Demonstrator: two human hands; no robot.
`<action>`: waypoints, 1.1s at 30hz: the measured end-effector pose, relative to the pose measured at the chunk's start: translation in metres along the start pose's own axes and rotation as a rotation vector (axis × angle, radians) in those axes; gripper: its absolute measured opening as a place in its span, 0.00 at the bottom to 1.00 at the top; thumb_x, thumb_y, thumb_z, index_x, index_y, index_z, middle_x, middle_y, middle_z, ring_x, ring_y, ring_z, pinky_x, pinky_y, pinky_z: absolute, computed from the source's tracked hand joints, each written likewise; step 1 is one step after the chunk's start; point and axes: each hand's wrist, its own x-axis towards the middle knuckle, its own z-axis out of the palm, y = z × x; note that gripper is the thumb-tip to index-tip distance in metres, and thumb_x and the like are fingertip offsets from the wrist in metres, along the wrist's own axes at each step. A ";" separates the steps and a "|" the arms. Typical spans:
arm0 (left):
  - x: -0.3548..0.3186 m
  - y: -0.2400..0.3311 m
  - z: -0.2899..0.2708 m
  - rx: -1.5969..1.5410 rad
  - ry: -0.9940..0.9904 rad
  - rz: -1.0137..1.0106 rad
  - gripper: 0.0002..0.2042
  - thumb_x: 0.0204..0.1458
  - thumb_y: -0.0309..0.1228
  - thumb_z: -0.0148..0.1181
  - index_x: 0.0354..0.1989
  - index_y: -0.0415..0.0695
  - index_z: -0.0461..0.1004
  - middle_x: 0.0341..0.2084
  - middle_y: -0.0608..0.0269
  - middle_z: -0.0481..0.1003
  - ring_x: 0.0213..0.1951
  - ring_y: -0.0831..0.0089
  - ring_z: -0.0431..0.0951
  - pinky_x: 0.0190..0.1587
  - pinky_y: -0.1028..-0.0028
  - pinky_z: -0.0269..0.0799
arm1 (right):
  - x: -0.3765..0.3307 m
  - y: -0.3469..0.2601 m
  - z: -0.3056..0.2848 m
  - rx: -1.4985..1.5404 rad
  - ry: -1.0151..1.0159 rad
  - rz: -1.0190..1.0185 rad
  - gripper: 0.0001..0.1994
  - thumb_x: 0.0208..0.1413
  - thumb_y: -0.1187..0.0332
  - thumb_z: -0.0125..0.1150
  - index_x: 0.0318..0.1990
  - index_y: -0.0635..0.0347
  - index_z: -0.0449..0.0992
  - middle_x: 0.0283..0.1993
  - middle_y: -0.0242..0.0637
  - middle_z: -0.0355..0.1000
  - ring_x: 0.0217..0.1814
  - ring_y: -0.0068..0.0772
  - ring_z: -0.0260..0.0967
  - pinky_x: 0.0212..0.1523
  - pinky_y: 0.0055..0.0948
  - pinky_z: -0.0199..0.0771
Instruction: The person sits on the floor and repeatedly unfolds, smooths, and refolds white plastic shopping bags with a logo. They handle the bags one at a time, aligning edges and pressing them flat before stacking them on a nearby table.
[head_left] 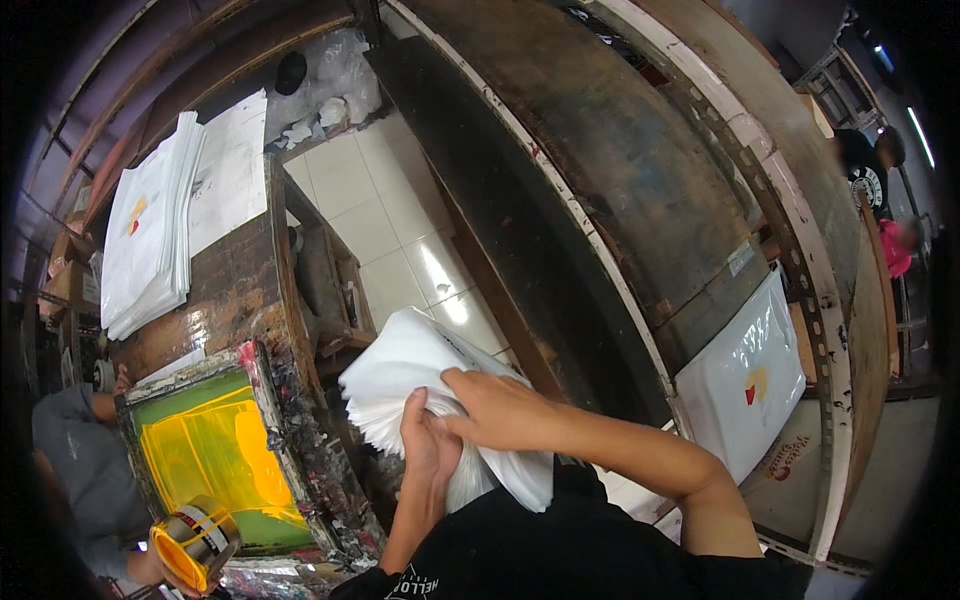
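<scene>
A thick, fanned stack of thin white sheets (pixel 415 355) bends over in front of my body, its layered edges facing left. My left hand (pixel 432 448) grips the near edge of the stack from below, thumb pointing up. From the right, my right hand (pixel 495 408) reaches across and closes on the same stack, its fingers bent over the edge beside my left thumb. Part of the stack drapes down toward my black shirt. Whether the sheets are loose or folded bags, I cannot tell.
Left, a screen-printing frame (pixel 262 400) carries yellow ink. A co-worker's hand there tilts an ink can (pixel 195 545). Printed white sheets (pixel 150 225) lie piled on the wooden table (pixel 235 285). Dark shelf boards (pixel 530 210) rise ahead; a white printed stack (pixel 745 385) sits right.
</scene>
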 end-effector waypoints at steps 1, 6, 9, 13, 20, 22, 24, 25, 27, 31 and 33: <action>0.001 0.001 0.002 -0.024 -0.019 -0.009 0.23 0.60 0.40 0.54 0.60 0.41 0.64 0.51 0.57 0.72 0.56 0.64 0.70 0.61 0.63 0.65 | -0.005 0.000 0.007 -0.054 0.007 0.007 0.22 0.58 0.59 0.58 0.50 0.67 0.63 0.43 0.64 0.71 0.44 0.67 0.73 0.45 0.54 0.73; 0.011 -0.019 -0.007 0.142 0.027 -0.070 0.27 0.59 0.47 0.58 0.59 0.42 0.64 0.52 0.57 0.72 0.55 0.63 0.71 0.60 0.63 0.67 | -0.013 0.000 0.011 -0.126 -0.057 0.190 0.22 0.57 0.60 0.58 0.51 0.67 0.62 0.46 0.61 0.70 0.44 0.66 0.73 0.43 0.54 0.76; 0.014 -0.030 -0.009 0.121 -0.010 -0.165 0.26 0.57 0.46 0.62 0.56 0.38 0.68 0.50 0.57 0.74 0.53 0.64 0.73 0.59 0.64 0.68 | -0.022 0.018 0.028 -0.219 0.046 0.159 0.21 0.55 0.64 0.57 0.51 0.70 0.63 0.46 0.60 0.70 0.45 0.61 0.74 0.41 0.50 0.78; 0.030 -0.037 -0.017 0.094 -0.131 -0.269 0.21 0.59 0.44 0.59 0.49 0.37 0.72 0.43 0.55 0.77 0.47 0.62 0.77 0.53 0.64 0.74 | -0.030 0.038 0.054 -0.292 0.230 0.043 0.23 0.51 0.69 0.56 0.52 0.77 0.64 0.47 0.60 0.70 0.47 0.56 0.74 0.42 0.44 0.79; 0.039 -0.057 -0.017 -0.030 -0.106 -0.387 0.23 0.57 0.44 0.60 0.49 0.34 0.69 0.40 0.51 0.76 0.44 0.60 0.77 0.52 0.63 0.75 | -0.060 0.042 0.053 -0.426 0.397 0.067 0.26 0.53 0.68 0.57 0.57 0.77 0.63 0.54 0.63 0.67 0.50 0.53 0.72 0.45 0.39 0.77; 0.035 -0.062 -0.011 0.021 -0.062 -0.337 0.21 0.56 0.40 0.61 0.49 0.36 0.69 0.39 0.53 0.76 0.44 0.62 0.77 0.52 0.63 0.75 | -0.068 0.039 0.044 -0.410 0.290 0.109 0.26 0.57 0.64 0.57 0.58 0.75 0.64 0.56 0.63 0.67 0.48 0.52 0.72 0.47 0.40 0.75; 0.037 -0.072 -0.013 0.084 -0.020 -0.225 0.20 0.55 0.39 0.62 0.49 0.37 0.69 0.40 0.54 0.76 0.44 0.63 0.77 0.52 0.62 0.74 | -0.077 0.044 0.026 -0.272 0.185 0.147 0.25 0.57 0.62 0.60 0.58 0.67 0.67 0.57 0.54 0.68 0.48 0.47 0.72 0.47 0.41 0.76; 0.039 -0.077 -0.016 0.127 0.072 -0.184 0.18 0.54 0.37 0.63 0.47 0.37 0.71 0.35 0.60 0.75 0.38 0.69 0.76 0.47 0.66 0.73 | -0.083 0.050 0.006 -0.151 0.132 0.144 0.24 0.57 0.62 0.60 0.58 0.66 0.68 0.57 0.51 0.69 0.49 0.45 0.73 0.47 0.40 0.76; 0.039 -0.082 -0.023 0.186 0.036 -0.183 0.18 0.53 0.36 0.64 0.45 0.37 0.72 0.31 0.63 0.72 0.33 0.73 0.72 0.43 0.68 0.71 | -0.104 0.077 -0.037 0.025 0.192 0.205 0.22 0.57 0.62 0.62 0.57 0.61 0.71 0.53 0.44 0.72 0.48 0.41 0.74 0.47 0.38 0.77; 0.033 -0.097 -0.028 0.291 0.169 -0.111 0.15 0.52 0.32 0.63 0.43 0.35 0.72 0.25 0.66 0.67 0.27 0.74 0.66 0.38 0.69 0.68 | -0.190 0.204 -0.134 0.100 0.776 0.535 0.14 0.64 0.65 0.58 0.55 0.59 0.73 0.42 0.33 0.75 0.40 0.26 0.75 0.42 0.27 0.75; 0.034 -0.114 -0.047 0.225 0.182 -0.110 0.15 0.53 0.29 0.61 0.44 0.33 0.70 0.25 0.61 0.70 0.28 0.70 0.68 0.38 0.68 0.68 | -0.279 0.317 -0.190 0.152 1.090 0.507 0.14 0.64 0.67 0.55 0.55 0.61 0.72 0.44 0.35 0.75 0.39 0.26 0.76 0.39 0.26 0.74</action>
